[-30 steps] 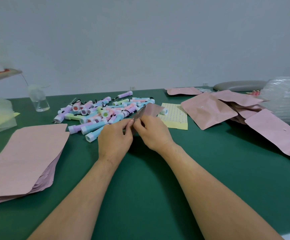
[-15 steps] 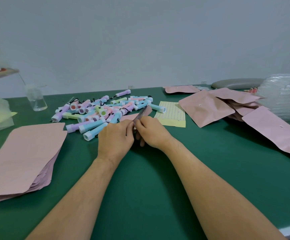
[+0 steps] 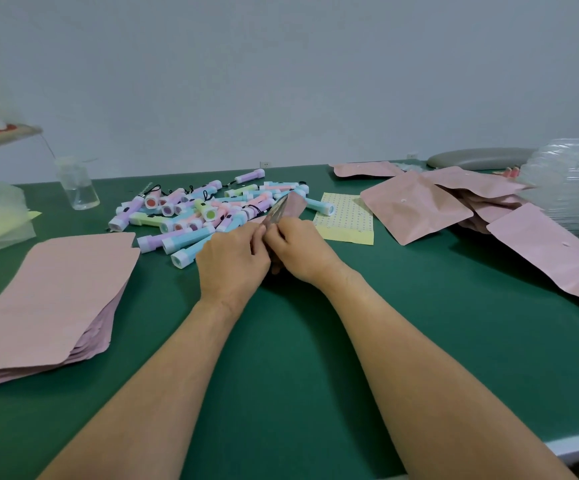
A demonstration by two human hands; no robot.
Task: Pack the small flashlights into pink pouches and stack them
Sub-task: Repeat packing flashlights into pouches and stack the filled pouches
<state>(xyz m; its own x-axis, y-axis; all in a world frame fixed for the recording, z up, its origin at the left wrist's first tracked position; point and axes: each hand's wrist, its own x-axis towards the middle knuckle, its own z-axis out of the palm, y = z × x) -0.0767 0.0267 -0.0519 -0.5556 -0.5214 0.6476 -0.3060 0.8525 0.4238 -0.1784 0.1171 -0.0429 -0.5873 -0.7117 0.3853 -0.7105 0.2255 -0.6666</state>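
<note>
Packing, early stage: left hand [image 3: 232, 261] and right hand [image 3: 301, 251] are pinching one pink pouch [image 3: 289, 206] together above the table [image 3: 281, 358], beside the large unpacked flashlight pile [image 3: 205, 213]; empty pouch stack [image 3: 49, 299] is waiting left, seemingly filled pouches [image 3: 419, 206] are lying unstacked right.

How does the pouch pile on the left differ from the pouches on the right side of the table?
The left pouch stack lies flat with edges aligned; the right pouches are scattered, overlapping at different angles. The left pouch stack has a smooth top face; the right pouches look creased and lifted. Both are pink and lie on the green table.
</note>
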